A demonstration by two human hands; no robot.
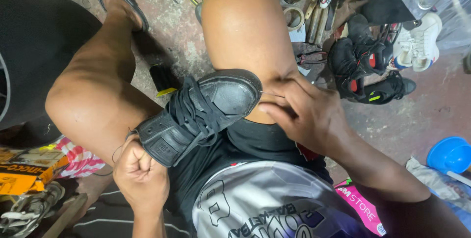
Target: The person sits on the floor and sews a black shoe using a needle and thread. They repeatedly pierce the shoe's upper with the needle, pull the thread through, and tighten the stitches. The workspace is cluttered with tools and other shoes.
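Head view: black lace-up shoe (pixel 198 113) lies across the person's lap, between the knees, toe to the right. Left hand (pixel 140 169) at the heel end, near left, fingers balled into a fist on a thin thread (pixel 119 145). Right hand (pixel 306 113) at the toe, fingers pinched together w/ thumb against the sole edge. Pile of shoes (pixel 378 61) on the floor, far right.

Left hand (pixel 140 169) clenched in a fist; right hand (pixel 306 113) pinching, fingers bent.
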